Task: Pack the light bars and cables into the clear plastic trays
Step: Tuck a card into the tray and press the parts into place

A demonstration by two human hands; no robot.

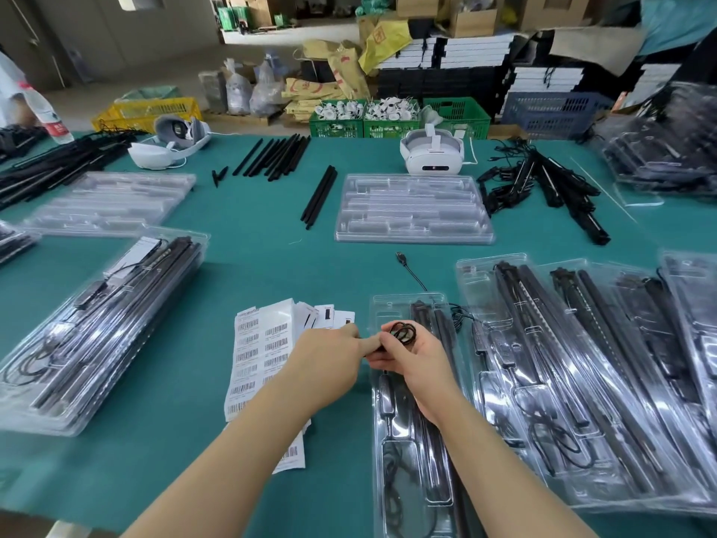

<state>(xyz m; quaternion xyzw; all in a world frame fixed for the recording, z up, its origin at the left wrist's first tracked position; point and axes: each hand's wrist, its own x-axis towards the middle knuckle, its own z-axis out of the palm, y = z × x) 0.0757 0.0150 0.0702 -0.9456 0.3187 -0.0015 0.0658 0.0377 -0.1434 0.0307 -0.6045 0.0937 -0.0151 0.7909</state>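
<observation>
Black coiled cable (403, 331) gripped in right hand (413, 361), left hand (329, 357) fingers pinching its end

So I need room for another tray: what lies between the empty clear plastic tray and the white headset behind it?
Head view: only bare green table between tray and headset.
</observation>
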